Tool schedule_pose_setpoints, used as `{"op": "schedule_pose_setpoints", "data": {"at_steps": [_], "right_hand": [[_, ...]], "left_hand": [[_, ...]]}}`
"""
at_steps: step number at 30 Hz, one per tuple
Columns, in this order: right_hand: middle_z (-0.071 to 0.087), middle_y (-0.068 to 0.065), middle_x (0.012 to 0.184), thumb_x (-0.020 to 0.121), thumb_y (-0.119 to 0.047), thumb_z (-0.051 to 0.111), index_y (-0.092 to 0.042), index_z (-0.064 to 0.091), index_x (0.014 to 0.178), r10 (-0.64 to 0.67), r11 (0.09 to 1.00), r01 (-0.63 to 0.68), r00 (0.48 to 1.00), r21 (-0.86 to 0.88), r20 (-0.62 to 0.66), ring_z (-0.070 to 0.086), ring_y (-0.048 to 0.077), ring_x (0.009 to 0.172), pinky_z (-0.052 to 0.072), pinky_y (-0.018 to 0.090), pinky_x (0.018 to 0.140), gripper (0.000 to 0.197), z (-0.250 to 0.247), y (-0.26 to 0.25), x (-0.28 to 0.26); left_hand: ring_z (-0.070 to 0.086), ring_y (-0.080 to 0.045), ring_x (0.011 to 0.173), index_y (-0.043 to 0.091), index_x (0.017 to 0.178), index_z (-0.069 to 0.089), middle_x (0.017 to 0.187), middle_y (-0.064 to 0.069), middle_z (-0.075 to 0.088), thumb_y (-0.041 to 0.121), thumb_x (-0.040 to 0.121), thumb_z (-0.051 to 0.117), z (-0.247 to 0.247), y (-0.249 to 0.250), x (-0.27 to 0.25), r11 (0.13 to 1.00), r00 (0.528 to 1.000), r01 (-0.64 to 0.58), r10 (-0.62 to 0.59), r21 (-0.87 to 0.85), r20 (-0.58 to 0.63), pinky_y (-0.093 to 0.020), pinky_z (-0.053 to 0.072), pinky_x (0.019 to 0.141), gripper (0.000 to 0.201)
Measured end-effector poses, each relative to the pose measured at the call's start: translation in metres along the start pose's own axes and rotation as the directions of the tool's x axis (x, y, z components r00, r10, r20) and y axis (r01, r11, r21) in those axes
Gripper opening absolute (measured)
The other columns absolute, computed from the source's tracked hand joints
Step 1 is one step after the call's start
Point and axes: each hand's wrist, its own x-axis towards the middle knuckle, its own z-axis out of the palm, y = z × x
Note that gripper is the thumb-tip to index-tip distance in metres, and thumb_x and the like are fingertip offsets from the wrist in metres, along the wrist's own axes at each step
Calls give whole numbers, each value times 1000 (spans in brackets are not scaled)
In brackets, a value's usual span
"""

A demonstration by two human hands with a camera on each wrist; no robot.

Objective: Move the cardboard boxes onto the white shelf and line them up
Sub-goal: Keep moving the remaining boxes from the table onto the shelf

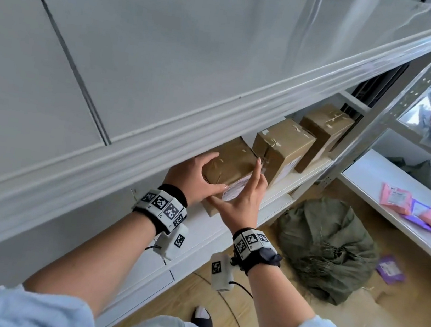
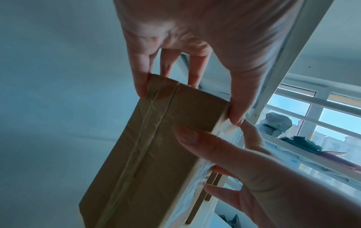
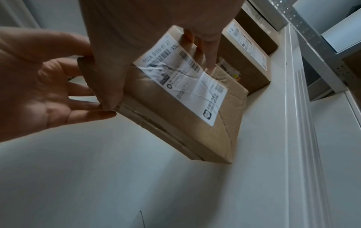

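Gripping a brown, tape-sealed cardboard box (image 1: 229, 165) at its near top corner, left hand (image 1: 193, 177), thumb across the front face, fingers curled over the top. Pressing flat against the labelled side of that same box, right hand (image 1: 242, 197), fingers straight and spread, thumb stretched toward the left thumb. Resting on the white shelf board (image 1: 303, 172), under the upper white shelf (image 1: 165, 74), beside a second taped brown box (image 1: 282, 147) and a third brown box (image 1: 322, 131) farther along, all three standing in a row.

From the left wrist: strip of clear tape down the held box (image 2: 152, 154), left fingertips (image 2: 140, 86) hooked over its far edge, right hand (image 2: 254, 177) alongside; also a window with white bars (image 2: 322, 111), hidden from the head camera.

From the right wrist: white shipping label with barcodes (image 3: 181, 80) on the box side, printed text too blurred to read fully, and the left hand (image 3: 39, 86) with fingers against the box edge.

Only from the head view: olive-green sack (image 1: 326, 249) on the wooden floor, pink and purple flat packets (image 1: 421, 212) on a neighbouring shelf, marker-covered wristbands (image 1: 162, 208).
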Motion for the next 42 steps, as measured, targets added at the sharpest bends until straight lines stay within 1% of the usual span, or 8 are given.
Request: {"op": "schedule_pose_setpoints", "data": {"at_steps": [7, 10, 15, 21, 25, 30, 35, 42], "right_hand": [[17, 5, 154, 58, -46, 88, -37, 4, 156, 5, 999, 1, 991, -47, 133, 22, 22, 146, 31, 39, 117, 129, -7, 43, 26], [12, 3, 158, 59, -45, 91, -31, -2, 157, -1, 997, 10, 991, -70, 132, 17, 20, 149, 25, 28, 114, 135, -10, 52, 24], [14, 3, 159, 60, -48, 90, -24, 0, 157, 77, 993, -65, 991, -100, 114, 19, 19, 148, 26, 24, 110, 135, -9, 62, 5], [21, 12, 157, 69, -37, 87, -15, 11, 157, 124, 960, -83, 983, -268, 136, 24, 25, 144, 26, 27, 112, 118, -12, 63, -28], [21, 14, 157, 77, -24, 82, -15, 17, 155, 124, 930, -47, 974, -365, 191, 25, 29, 145, 29, 32, 114, 102, -12, 43, -52], [40, 18, 144, 76, -20, 78, -5, 37, 144, -25, 899, 142, 961, -413, 275, 40, 35, 131, 40, 44, 109, 80, 5, 4, -102], [44, 17, 140, 80, -24, 74, -8, 44, 139, -136, 867, 286, 924, -408, 357, 46, 36, 123, 47, 48, 96, 68, 32, -50, -173], [51, 14, 132, 80, -23, 72, -8, 50, 133, -299, 862, 432, 856, -266, 422, 51, 35, 116, 47, 47, 92, 59, 66, -132, -293]], "left_hand": [[43, -22, 134, 27, 137, 56, 146, -4, 47, 47, 70, 83, 34, 7, 18, 995, 995, 102, -102, 19, -5, -25, 30, 109, 75], [37, -21, 139, 25, 147, 43, 151, -3, 40, 50, 70, 82, 44, 2, 16, 996, 996, 81, -80, 37, -25, -29, 30, 112, 90], [26, -18, 146, 23, 156, 15, 161, -2, 24, 58, 67, 80, 52, -9, 3, 991, 989, 132, -132, -9, -65, -40, 31, 117, 116], [26, -22, 146, 20, 157, 13, 160, -5, 27, 64, 68, 78, 54, -26, -35, 979, 974, 203, -202, 1, -100, -46, 26, 119, 118], [37, -26, 137, 17, 148, 37, 146, -6, 45, 64, 71, 74, 45, -43, -80, 975, 973, 212, -205, 67, -105, -46, 30, 115, 98], [44, -23, 131, 22, 135, 56, 138, 0, 56, 65, 72, 70, 16, -70, -156, 965, 977, 198, -179, 173, -117, -40, 30, 114, 78], [50, -23, 126, 18, 130, 61, 132, -2, 61, 55, 73, 77, -26, -99, -253, 955, 959, 234, -197, 180, -201, -35, 33, 110, 70], [51, -22, 128, 19, 136, 56, 137, -1, 60, 53, 76, 75, -87, -126, -406, 920, 888, 373, -316, 121, -335, -36, 38, 110, 72]]}}
